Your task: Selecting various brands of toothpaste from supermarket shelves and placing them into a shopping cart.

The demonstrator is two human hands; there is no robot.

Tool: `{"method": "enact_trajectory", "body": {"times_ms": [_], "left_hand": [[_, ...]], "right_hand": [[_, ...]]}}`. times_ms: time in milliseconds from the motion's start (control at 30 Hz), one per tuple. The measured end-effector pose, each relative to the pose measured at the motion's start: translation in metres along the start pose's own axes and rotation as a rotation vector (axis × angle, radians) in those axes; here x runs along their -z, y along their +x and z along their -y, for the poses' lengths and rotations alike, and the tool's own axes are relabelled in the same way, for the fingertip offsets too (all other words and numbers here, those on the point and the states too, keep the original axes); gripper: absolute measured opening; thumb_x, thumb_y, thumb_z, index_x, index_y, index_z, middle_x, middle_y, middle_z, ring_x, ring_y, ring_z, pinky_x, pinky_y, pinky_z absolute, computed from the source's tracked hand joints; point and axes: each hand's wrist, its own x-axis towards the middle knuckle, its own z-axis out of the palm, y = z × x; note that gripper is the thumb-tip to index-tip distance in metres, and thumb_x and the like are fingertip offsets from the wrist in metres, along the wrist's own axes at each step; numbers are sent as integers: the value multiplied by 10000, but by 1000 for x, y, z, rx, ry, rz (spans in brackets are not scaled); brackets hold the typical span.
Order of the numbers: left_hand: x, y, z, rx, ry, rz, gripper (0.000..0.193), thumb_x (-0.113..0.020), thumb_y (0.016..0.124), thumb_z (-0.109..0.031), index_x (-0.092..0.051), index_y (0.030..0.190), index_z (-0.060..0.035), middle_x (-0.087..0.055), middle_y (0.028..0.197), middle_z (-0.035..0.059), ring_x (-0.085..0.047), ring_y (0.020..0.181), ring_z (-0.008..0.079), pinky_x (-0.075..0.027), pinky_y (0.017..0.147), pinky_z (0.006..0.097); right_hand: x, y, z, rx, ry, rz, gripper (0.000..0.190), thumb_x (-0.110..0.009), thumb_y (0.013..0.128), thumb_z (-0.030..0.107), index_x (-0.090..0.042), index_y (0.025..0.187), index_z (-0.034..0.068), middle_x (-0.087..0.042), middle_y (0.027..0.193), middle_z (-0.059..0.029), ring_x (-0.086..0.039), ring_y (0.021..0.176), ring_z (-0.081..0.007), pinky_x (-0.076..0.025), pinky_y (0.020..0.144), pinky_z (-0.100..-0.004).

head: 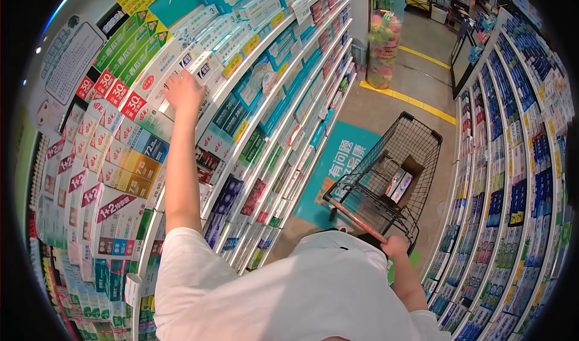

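My left hand reaches up to the top shelf at the left, its fingers spread on the front of white toothpaste boxes; whether it grips one I cannot tell. Green boxes stand in rows beyond it, with red-labelled boxes to its left. Low in front of me, my right hand is closed around the end of the handle of a black wire shopping cart. Inside the cart lies an open cardboard box with toothpaste boxes in it.
Stocked shelves line the left side, and more shelves curve along the right. A clear cylindrical bin of colourful items stands beyond the cart, by yellow floor tape. A teal floor mat with writing lies left of the cart.
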Motion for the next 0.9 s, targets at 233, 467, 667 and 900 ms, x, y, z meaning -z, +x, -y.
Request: {"method": "enact_trajectory", "body": {"times_ms": [233, 467, 667, 900], "left_hand": [[-10, 9, 1, -28, -28, -37, 617, -931, 786, -430, -689, 1185, -26, -701, 1196, 193, -660, 1174, 390, -544, 976, 515], [32, -5, -12, -126, -262, -392, 622, -866, 889, -427, -638, 1289, -10, -685, 1163, 202, -684, 1092, 409, -562, 911, 496], [45, -25, -106, -100, -970, -291, 583, -807, 982, -390, -611, 1369, -1, -722, 1204, 203, -721, 1077, 349, -560, 935, 426], [-33, -133, -323, 58, -1744, 895, 462, -869, 925, -280, -678, 1261, -28, -767, 1138, 99, -725, 986, 187, -575, 878, 372]], "right_hand": [[27, 7, 9, -37, 25, -19, 433, -737, 827, 488, -841, 1031, 121, -798, 1065, -188, -753, 1027, -410, -603, 943, -526], [45, 20, 6, -22, 11, 23, 415, -732, 826, 494, -847, 1029, 150, -806, 1056, -165, -763, 1015, -391, -614, 923, -509], [45, 34, -11, 2, 34, 67, 451, -730, 836, 491, -842, 999, 86, -801, 1035, -194, -765, 1009, -392, -616, 918, -502], [57, 53, -39, 80, 65, 80, 440, -743, 864, 498, -846, 1003, 94, -805, 1019, -180, -768, 987, -390, -616, 896, -507]]}}
